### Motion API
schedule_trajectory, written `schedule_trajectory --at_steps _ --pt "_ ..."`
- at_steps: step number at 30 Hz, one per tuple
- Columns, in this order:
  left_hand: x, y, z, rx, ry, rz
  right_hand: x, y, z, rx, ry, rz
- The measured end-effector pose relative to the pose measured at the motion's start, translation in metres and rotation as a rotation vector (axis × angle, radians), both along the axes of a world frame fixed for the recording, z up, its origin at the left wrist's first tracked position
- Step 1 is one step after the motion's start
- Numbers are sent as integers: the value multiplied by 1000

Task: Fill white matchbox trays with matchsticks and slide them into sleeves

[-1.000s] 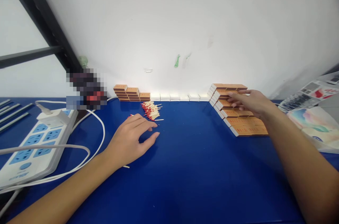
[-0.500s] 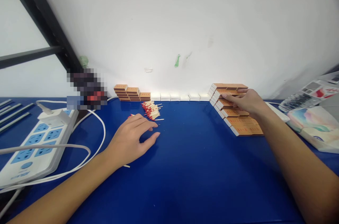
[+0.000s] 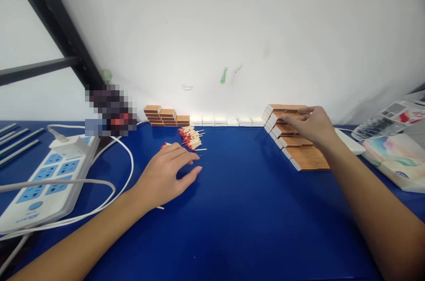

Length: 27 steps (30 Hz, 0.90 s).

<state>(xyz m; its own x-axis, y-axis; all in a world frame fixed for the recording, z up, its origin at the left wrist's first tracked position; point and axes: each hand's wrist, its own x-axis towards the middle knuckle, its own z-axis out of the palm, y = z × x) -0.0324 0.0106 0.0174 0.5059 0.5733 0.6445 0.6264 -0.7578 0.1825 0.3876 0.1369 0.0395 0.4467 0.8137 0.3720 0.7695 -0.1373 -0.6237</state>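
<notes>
My left hand [image 3: 171, 172] hovers over the table with loosely stretched fingers and thumb apart, nothing in it. Just beyond its fingertips lies a pile of red-tipped matches [image 3: 191, 138], and a few more match heads peek out behind the knuckles. At the right, a stepped stack of orange matchboxes with white ends [image 3: 303, 152] stands against the wall. My right hand [image 3: 310, 125] reaches onto its upper steps. Thumb and fingers pinch a matchbox [image 3: 291, 116] there; the hand partly hides it.
White matchbox trays [image 3: 221, 121] line the wall, beside a smaller stack of matchboxes [image 3: 160, 116]. A power strip [image 3: 55, 179] with looping white cables occupies the left. A tissue pack [image 3: 396, 159] lies far right. One loose match [image 3: 160, 207] sits beside my left forearm.
My right hand has shifted slightly up toward the wall at the stack. My left hand stays in place. The view has moved very slightly.
</notes>
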Motion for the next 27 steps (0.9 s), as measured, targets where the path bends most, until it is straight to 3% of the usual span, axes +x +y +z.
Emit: schedule_trajectory --at_steps 3,5,8,10,15,20,25,27 --pt "0 0 0 7 8 -1 -24 -9 2 142 -69 76" --pt "0 0 -1 0 24 -11 -50 -13 0 204 -140 272" --pt "-2 1 -1 -42 56 -42 -91 -9 -8 123 -259 661" --pt "-4 2 -1 -67 68 -55 -114 1 -15 78 -373 768" --pt "-7 4 -2 -97 77 -60 -147 39 -26 5 -460 770" --pt "-7 4 -5 -95 69 -33 -153 55 -21 -20 -463 775" --pt "-6 4 -6 -74 85 64 -152 21 -3 -28 -441 827" --pt "-5 3 -5 -80 94 138 -157 -6 0 -123 -371 980"
